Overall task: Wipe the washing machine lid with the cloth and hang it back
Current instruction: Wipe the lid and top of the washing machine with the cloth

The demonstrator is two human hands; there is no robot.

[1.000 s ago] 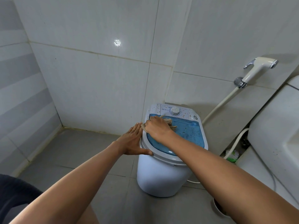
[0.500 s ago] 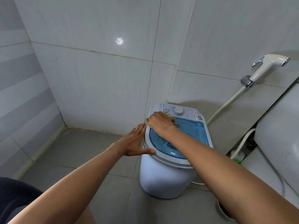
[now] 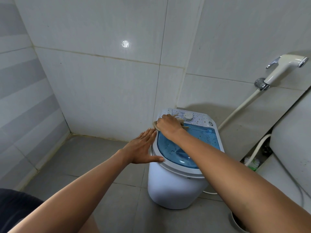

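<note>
A small white washing machine [image 3: 173,190] stands on the floor by the back wall. Its see-through blue lid [image 3: 198,137] has a white control panel with a dial [image 3: 188,116] behind it. My right hand [image 3: 167,126] presses a beige cloth [image 3: 182,121] onto the lid's far left corner, at the edge of the panel; most of the cloth is hidden under the hand. My left hand [image 3: 143,147] lies flat with fingers apart against the machine's left rim, thumb on the front rim.
A white bidet sprayer [image 3: 284,66] hangs on the wall at right, its hose running down behind the machine. A white toilet tank [image 3: 292,132] fills the right edge. A brush [image 3: 252,163] sits low beside it. Grey floor tiles spread to the left.
My right hand has slid the cloth from the lid's middle toward the far left corner by the control panel. My left hand has stayed on the rim.
</note>
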